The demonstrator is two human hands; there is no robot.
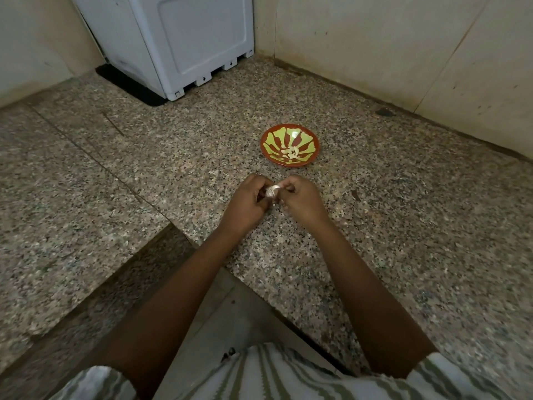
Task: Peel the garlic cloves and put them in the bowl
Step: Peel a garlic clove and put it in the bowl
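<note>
The fingers (289,186) of the right hand (301,199) and those of the left hand (249,202) are curled narrowly inward, and both hands pinch one pale, papery garlic (272,192) between them. Whether it is a single clove or part of a bulb cannot be told. The two hands meet knuckle to knuckle over the speckled granite worktop (403,215); whether they rest on it or hover cannot be told. Beyond the hands, near but apart, a shallow red-brown bowl (264,145) with a yellow-green pattern sits flat on the worktop, and a few peeled cloves (291,153) lie in its centre. Bare stone surrounds the bowl on every side, with open surface to the right as far as the tiled wall (403,53). A small dark patch (385,112) lies at the foot of that wall. At the rear left a white appliance (184,39) stands on a black mat (129,88), well apart from the bowl. The worktop front edge forms an inner corner below the left forearm, running out diagonally to either side; a grey floor (230,313) shows in the gap. A striped garment (274,376) fills the bottom edge of the view.
</note>
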